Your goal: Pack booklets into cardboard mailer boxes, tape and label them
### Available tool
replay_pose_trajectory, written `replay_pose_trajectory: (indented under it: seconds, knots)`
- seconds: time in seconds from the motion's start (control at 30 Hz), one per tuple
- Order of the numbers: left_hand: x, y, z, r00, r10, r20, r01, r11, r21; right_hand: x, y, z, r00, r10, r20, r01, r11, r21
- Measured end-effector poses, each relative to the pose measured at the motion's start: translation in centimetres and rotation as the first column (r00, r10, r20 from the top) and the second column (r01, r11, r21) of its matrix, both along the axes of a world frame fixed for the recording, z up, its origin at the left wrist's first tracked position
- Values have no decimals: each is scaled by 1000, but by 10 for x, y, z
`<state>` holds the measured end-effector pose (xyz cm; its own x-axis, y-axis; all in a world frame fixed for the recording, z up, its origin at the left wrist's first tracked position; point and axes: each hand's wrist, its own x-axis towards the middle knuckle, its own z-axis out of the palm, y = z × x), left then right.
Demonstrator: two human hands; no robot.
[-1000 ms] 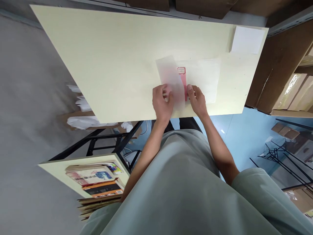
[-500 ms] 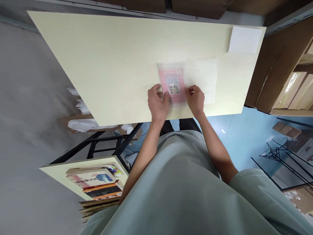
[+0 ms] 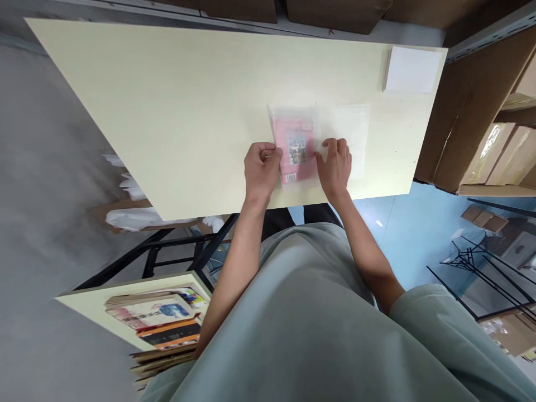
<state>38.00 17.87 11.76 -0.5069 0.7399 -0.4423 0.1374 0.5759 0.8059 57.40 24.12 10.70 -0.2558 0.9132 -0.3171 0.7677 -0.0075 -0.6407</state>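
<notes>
A pink booklet (image 3: 310, 144) with a small picture and a barcode lies on the cream tabletop, covered by a clear plastic sleeve (image 3: 293, 112). Whether the sleeve fully encloses it I cannot tell. My left hand (image 3: 261, 170) pinches the sleeve's left edge, thumb and fingers closed together. At the booklet's right edge rests the thumb of my right hand (image 3: 335, 170). The right fingers are bent and apart, touching a pale translucent sheet (image 3: 355, 134) that spreads out to the right.
A white stack of paper or cards (image 3: 411, 69) sits at the table's (image 3: 167, 111) far right corner. Big cardboard boxes (image 3: 456, 117) stand to the right. Books (image 3: 154, 312) lie on a lower board at left. A shelf edge with boxes runs along the back.
My left hand has shifted slightly left and closed on the sleeve's edge. My right fingers have spread from a pinch. The barcode at the booklet's bottom now shows.
</notes>
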Motion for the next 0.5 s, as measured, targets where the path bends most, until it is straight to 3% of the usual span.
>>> replay_pose_trajectory:
  seconds: [0.07,0.33,0.4,0.5]
  knots:
    - [5,-1,13,999,-7,51,7,1000,-10,2,-1,4,999,38,-21,-38,999,5]
    - [57,18,67,991,-110,76,107,993,46,16,8,13,976,-46,-213,-16,959,-282]
    - [75,26,70,988,-143,51,140,988,58,26,15,19,957,-62,-285,-33,948,-316]
    - [103,37,58,985,-171,8,170,983,73,46,23,30,928,-123,-351,15,955,-296]
